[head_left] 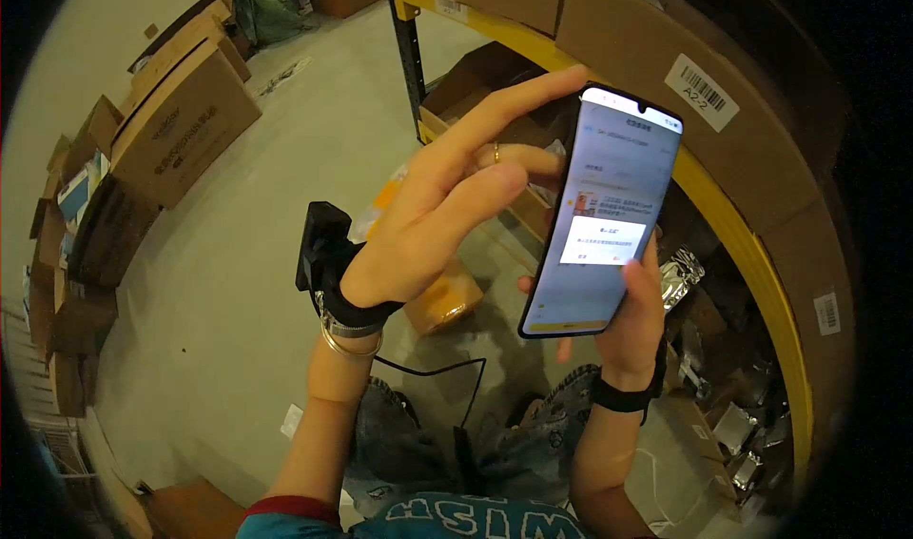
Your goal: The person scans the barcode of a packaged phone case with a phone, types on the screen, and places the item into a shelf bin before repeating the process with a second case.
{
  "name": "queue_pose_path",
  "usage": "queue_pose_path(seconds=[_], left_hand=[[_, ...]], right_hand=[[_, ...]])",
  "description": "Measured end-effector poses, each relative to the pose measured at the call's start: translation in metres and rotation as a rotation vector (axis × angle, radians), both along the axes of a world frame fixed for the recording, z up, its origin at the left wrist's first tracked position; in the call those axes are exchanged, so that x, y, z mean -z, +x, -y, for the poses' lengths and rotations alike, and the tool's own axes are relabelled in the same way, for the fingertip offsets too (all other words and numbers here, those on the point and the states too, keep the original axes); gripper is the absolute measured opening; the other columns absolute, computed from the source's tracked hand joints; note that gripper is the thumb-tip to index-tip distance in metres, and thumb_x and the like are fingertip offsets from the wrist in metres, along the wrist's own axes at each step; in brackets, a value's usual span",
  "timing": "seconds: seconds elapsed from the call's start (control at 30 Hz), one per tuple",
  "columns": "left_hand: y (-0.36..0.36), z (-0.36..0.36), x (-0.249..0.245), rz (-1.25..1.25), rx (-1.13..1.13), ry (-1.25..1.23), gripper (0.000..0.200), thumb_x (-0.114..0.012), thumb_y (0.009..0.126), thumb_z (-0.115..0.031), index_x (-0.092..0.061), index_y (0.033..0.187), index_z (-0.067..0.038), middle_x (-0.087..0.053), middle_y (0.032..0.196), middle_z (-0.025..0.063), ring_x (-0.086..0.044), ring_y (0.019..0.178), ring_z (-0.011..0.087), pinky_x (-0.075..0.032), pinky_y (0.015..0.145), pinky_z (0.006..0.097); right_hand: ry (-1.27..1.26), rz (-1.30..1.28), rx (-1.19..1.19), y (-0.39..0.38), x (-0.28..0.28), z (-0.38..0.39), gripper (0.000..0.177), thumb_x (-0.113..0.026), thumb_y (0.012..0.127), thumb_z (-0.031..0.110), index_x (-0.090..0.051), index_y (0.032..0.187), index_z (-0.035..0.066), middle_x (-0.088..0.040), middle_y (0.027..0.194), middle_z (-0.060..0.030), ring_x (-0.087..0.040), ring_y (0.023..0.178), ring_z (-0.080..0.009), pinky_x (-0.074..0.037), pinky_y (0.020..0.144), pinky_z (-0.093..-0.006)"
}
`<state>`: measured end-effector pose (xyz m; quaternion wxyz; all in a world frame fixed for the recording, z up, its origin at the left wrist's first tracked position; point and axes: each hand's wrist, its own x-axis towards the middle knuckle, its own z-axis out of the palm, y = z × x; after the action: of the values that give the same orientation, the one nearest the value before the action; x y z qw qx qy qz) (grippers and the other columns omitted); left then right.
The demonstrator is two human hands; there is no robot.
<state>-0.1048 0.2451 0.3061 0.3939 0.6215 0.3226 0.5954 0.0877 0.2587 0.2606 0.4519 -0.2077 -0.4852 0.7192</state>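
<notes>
My right hand [639, 325] grips a smartphone [618, 173] from its lower right side, with the thumb on the lit screen. A white pop-up box with two choices shows there, and the thumb tip lies at its lower right corner. My left hand [433, 211] is beside the phone's left edge with its fingers stretched out. Its index fingertip reaches the phone's top left corner, while the thumb stands apart from it. Some other left fingertips are hidden behind the phone. A black device [325, 249] is strapped to my left wrist, and a dark band [623, 393] circles the right.
Cardboard boxes [181, 125] line the floor at left. At right stands a yellow-beamed shelf [751, 244] with cartons, one bearing an "A2-2" label [702, 92]. Silver packets [737, 430] fill lower boxes. A taped parcel [445, 301] lies on the floor below my left hand.
</notes>
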Motion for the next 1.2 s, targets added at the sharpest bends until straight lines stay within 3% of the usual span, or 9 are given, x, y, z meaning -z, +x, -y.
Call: queue_pose_path(seconds=[0.23, 0.33, 0.53, 0.63, 0.7, 0.8, 0.83, 1.1, 1.2], left_hand=[[-0.077, 0.053, 0.01, -0.174, -0.197, 0.038, 0.06, -0.042, 0.089, -0.039, -0.04, 0.129, 0.006, -0.058, 0.112, 0.0246, -0.06, 0.098, 0.0279, -0.042, 0.093, 0.0375], [-0.142, 0.126, 0.057, -0.207, -0.421, -0.061, 0.054, -0.042, 0.09, -0.035, -0.044, 0.126, 0.005, -0.058, 0.113, 0.0229, -0.059, 0.1, 0.0263, -0.04, 0.095, 0.0368], [-0.15, 0.311, 0.245, 0.294, -1.122, -0.691, 0.042, -0.046, 0.09, -0.033, -0.053, 0.121, -0.005, -0.061, 0.113, 0.0085, -0.058, 0.099, 0.0179, -0.042, 0.088, 0.0294], [-0.099, 0.385, 0.36, 0.199, -1.242, -1.152, 0.048, -0.059, 0.082, -0.034, -0.054, 0.118, -0.004, -0.06, 0.111, 0.0102, -0.057, 0.097, 0.0207, -0.043, 0.088, 0.0339], [-0.053, 0.407, 0.416, -0.093, -1.271, -1.393, 0.057, -0.067, 0.075, -0.036, -0.052, 0.117, 0.001, -0.055, 0.111, 0.0161, -0.053, 0.102, 0.0272, -0.042, 0.089, 0.038], [-0.02, 0.393, 0.429, -0.681, -1.289, -1.466, 0.074, -0.071, 0.07, -0.043, -0.044, 0.118, 0.006, -0.05, 0.107, 0.021, -0.049, 0.103, 0.0342, -0.043, 0.087, 0.0398], [-0.017, 0.388, 0.429, -0.883, -1.279, -1.438, 0.08, -0.071, 0.069, -0.046, -0.041, 0.119, 0.008, -0.05, 0.105, 0.0218, -0.048, 0.102, 0.0357, -0.044, 0.086, 0.0397], [-0.043, 0.395, 0.446, -0.457, -1.031, -1.619, 0.058, -0.077, 0.062, -0.037, -0.053, 0.087, 0.009, -0.057, 0.083, 0.0224, -0.056, 0.078, 0.0362, -0.047, 0.07, 0.0408], [-0.033, 0.426, 0.473, -0.845, -1.198, -1.311, 0.056, -0.073, 0.069, -0.043, -0.055, 0.094, 0.004, -0.055, 0.086, 0.0209, -0.053, 0.083, 0.0358, -0.044, 0.073, 0.0423]], right_hand=[[-0.035, -0.047, 0.3, 0.01, 0.018, 0.01, 0.065, -0.037, 0.087, 0.047, -0.03, 0.134, 0.002, -0.047, 0.126, -0.0198, -0.061, 0.087, -0.0377, -0.054, 0.066, -0.0419], [0.15, 0.415, 0.41, 0.061, 0.029, -0.003, 0.058, -0.037, 0.092, 0.048, -0.045, 0.126, 0.001, -0.061, 0.114, -0.0077, -0.06, 0.092, -0.0212, -0.046, 0.08, -0.0317], [0.993, 1.526, 0.617, 0.095, 0.029, -0.031, 0.074, -0.053, 0.078, 0.061, -0.036, 0.136, 0.018, -0.05, 0.125, -0.0158, -0.048, 0.107, -0.0331, -0.035, 0.094, -0.0458], [0.558, 1.073, 0.169, 0.089, 0.036, -0.029, 0.073, -0.049, 0.08, 0.054, -0.034, 0.136, 0.01, -0.052, 0.118, -0.0225, -0.052, 0.097, -0.0347, -0.042, 0.082, -0.0496], [-0.395, 0.12, -0.444, 0.093, 0.049, -0.046, 0.073, -0.049, 0.079, 0.047, -0.032, 0.137, 0.005, -0.051, 0.119, -0.0251, -0.052, 0.098, -0.0372, -0.043, 0.083, -0.0507], [-0.12, 0.514, -0.011, 0.072, 0.092, -0.043, 0.079, -0.047, 0.076, 0.044, -0.026, 0.139, 0.003, -0.04, 0.133, -0.0225, -0.053, 0.102, -0.0391, -0.041, 0.084, -0.0626], [0.476, 0.963, 0.086, 0.066, 0.113, -0.042, 0.046, -0.045, 0.093, 0.028, -0.049, 0.123, -0.006, -0.06, 0.111, -0.0158, -0.06, 0.096, -0.0225, -0.047, 0.084, -0.0299], [-0.283, 0.299, -0.244, -0.035, 0.175, 0.036, 0.061, -0.043, 0.087, 0.031, -0.03, 0.133, -0.007, -0.051, 0.12, -0.0223, -0.06, 0.096, -0.0337, -0.051, 0.078, -0.0508], [-0.229, 0.194, -0.324, -0.05, 0.188, 0.046, 0.062, -0.038, 0.09, 0.036, -0.025, 0.135, -0.006, -0.048, 0.123, -0.0226, -0.057, 0.1, -0.0376, -0.05, 0.08, -0.0566]])
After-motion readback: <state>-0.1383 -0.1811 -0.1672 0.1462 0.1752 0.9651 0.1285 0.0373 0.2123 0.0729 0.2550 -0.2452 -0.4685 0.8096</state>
